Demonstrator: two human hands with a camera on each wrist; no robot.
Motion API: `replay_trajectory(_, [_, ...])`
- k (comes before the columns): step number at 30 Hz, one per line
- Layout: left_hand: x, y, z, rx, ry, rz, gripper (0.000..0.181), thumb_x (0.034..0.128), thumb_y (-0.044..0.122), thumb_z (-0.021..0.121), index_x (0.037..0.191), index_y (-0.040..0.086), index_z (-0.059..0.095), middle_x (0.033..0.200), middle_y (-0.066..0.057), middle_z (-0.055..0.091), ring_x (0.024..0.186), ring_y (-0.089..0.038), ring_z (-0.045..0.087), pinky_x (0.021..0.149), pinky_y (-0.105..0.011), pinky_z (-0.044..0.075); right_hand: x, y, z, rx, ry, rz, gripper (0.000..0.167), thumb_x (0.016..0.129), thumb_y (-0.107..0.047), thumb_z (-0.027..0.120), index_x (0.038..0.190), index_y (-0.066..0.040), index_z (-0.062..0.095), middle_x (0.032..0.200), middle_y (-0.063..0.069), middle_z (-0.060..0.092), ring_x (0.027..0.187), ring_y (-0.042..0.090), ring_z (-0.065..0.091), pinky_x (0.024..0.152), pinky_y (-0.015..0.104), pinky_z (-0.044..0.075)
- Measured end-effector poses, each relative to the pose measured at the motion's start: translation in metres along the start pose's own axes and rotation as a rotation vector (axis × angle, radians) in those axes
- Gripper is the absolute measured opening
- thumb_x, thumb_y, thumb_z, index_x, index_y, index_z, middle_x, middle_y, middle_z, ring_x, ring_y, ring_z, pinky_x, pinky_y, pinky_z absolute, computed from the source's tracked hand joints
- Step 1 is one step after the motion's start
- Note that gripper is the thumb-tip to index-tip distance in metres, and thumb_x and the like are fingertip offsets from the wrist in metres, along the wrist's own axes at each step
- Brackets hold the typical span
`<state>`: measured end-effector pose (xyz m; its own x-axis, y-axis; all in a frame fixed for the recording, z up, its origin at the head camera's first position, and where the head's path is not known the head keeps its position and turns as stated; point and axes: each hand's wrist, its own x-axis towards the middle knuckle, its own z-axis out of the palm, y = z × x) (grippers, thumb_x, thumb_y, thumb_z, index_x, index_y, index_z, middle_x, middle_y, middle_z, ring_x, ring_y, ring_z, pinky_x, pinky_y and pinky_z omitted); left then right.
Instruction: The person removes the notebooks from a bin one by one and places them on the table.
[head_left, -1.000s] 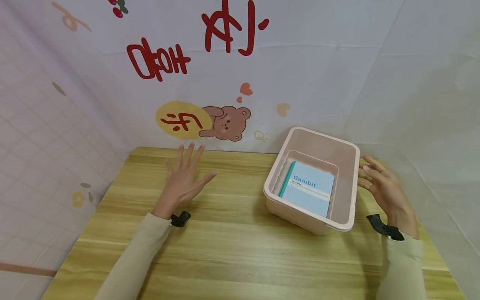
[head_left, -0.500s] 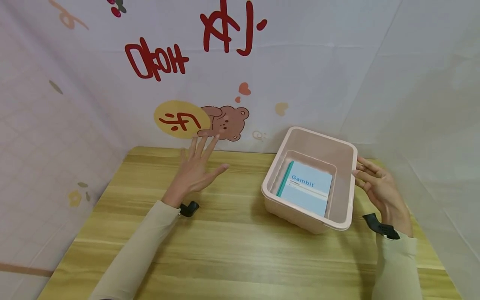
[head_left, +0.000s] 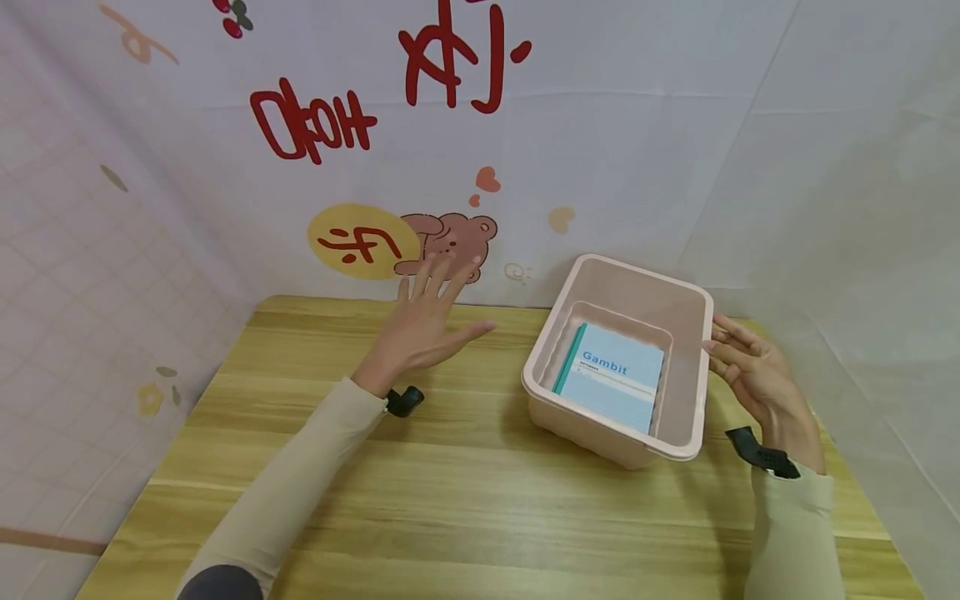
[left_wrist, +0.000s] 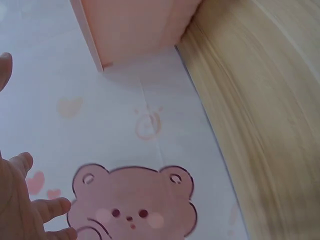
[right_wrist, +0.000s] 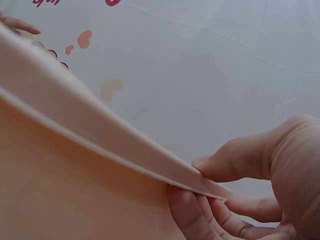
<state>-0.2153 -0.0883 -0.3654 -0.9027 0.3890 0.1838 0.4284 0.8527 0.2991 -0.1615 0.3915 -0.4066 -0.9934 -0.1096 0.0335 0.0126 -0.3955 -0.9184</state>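
A pale pink bin (head_left: pixel 585 429) stands on the right half of the wooden table, with a light blue notebook (head_left: pixel 618 375) marked "Gambit" lying inside. My right hand (head_left: pixel 765 379) pinches the bin's right rim; in the right wrist view the thumb lies on top of the rim (right_wrist: pixel 125 137) and the fingers are beneath it. Spread and holding nothing, my left hand (head_left: pixel 423 333) hovers over the table left of the bin. Part of the left hand (left_wrist: pixel 25 205) shows in the left wrist view, its fingers apart, with the bin's side (left_wrist: pixel 135 30) above.
Behind the table (head_left: pixel 450 517) hangs a white cloth (head_left: pixel 615 150) with red characters and a printed bear (head_left: pixel 457 237). More pale cloth (head_left: pixel 97 275) runs along the left side, and another stretch (head_left: pixel 862 275) borders the right.
My left hand has moved to the right, toward the bin, with its fingers still spread. My right thumb has come onto the bin's rim, and that hand now pinches it.
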Motion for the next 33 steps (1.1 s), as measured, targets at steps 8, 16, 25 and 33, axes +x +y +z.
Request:
replay_trajectory(8, [0.015,0.023,-0.005,0.028,-0.039,0.04,0.093,0.0909,0.082,0.043,0.163,0.044,0.0,0.175,0.0,0.001,0.162,-0.029,-0.004,0.125,-0.067,0.007,0.002,0.003,-0.002,0.014,-0.011,0.002,0.074,0.099,0.015,0.049,0.163,0.0,0.013,0.125,0.008,0.068,0.109,0.017,0.071,0.087,0.026,0.059])
replay_trajectory(16, [0.03,0.049,-0.008,0.032,-0.044,0.085,0.09,0.0908,0.082,0.043,0.162,0.048,0.0,0.175,-0.003,0.005,0.162,-0.031,-0.002,0.122,-0.073,0.005,0.004,0.001,-0.004,0.015,-0.024,0.01,0.078,0.1,0.015,0.048,0.162,0.005,0.002,0.125,0.007,0.069,0.108,0.016,0.072,0.087,0.026,0.059])
replay_trajectory(25, [0.047,0.082,-0.009,0.014,-0.123,0.085,0.089,0.0882,0.087,0.038,0.16,0.053,-0.003,0.175,0.001,0.003,0.162,-0.029,-0.002,0.121,-0.073,0.006,0.004,0.003,-0.005,0.042,-0.047,-0.012,0.079,0.1,0.015,0.047,0.161,0.006,-0.002,0.123,0.009,0.07,0.105,0.017,0.073,0.087,0.026,0.06])
replay_trajectory(33, [0.06,0.11,-0.003,0.025,-0.173,0.074,0.09,0.0884,0.086,0.039,0.161,0.05,-0.001,0.175,0.0,0.006,0.162,-0.029,0.0,0.119,-0.076,0.011,0.003,0.004,-0.004,0.033,-0.041,-0.004,0.079,0.1,0.015,0.047,0.162,0.004,-0.001,0.125,0.007,0.069,0.108,0.016,0.072,0.088,0.026,0.059])
